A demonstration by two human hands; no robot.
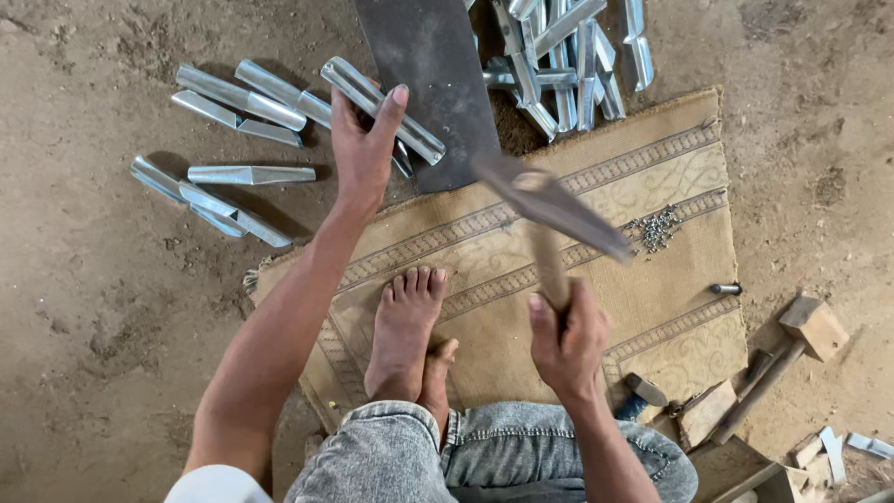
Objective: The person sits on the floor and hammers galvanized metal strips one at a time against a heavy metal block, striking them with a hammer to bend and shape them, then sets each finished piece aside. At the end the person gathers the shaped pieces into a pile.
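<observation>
My left hand [363, 140] holds a shiny folded metal piece [384, 109] against the edge of a dark flat steel plate [428, 84] that lies on the ground. My right hand [563, 340] grips the wooden handle of a hammer [551, 210], raised over the mat, its long metal head blurred. My bare feet [407, 331] rest on a tan patterned mat [643, 279].
Several finished metal pieces [233, 98] lie on the dirt at the left, with a heap of others [568, 56] at the top. A small pile of rivets [656, 226] sits on the mat. Wooden mallets and blocks [782, 354] lie at the right.
</observation>
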